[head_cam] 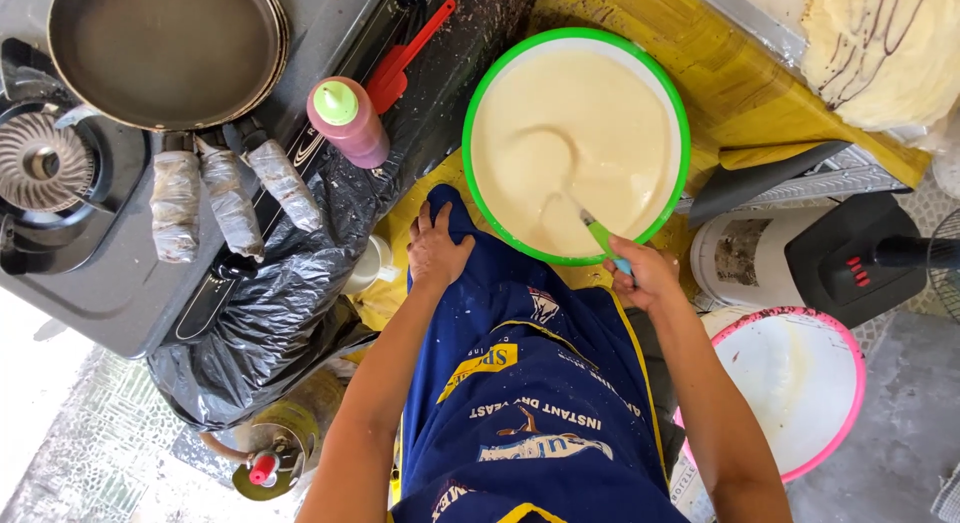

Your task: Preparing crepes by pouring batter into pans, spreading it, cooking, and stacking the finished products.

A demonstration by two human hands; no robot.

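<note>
A wide bowl [577, 143] with a green rim is seen from above on a yellow worktop [735, 83], nearly full of pale, smooth batter [590, 123]. At the bowl's near edge the right hand [645, 275] is closed around a green ladle handle [603, 239], whose lower end is sunk in the batter. Left of the bowl, the left hand [436, 248] is laid flat, fingers spread, on a blue apron [520, 383]. The batter is probably best stirred slowly, with the ladle kept low so nothing slops over the rim. Further left of the bowl, an empty dark pan [165, 48] sits on a stove [90, 233], with a red squeeze bottle [350, 123] between them. Right of the bowl and nearer, a pink-rimmed basin [795, 388] is seen, seemingly empty.
</note>
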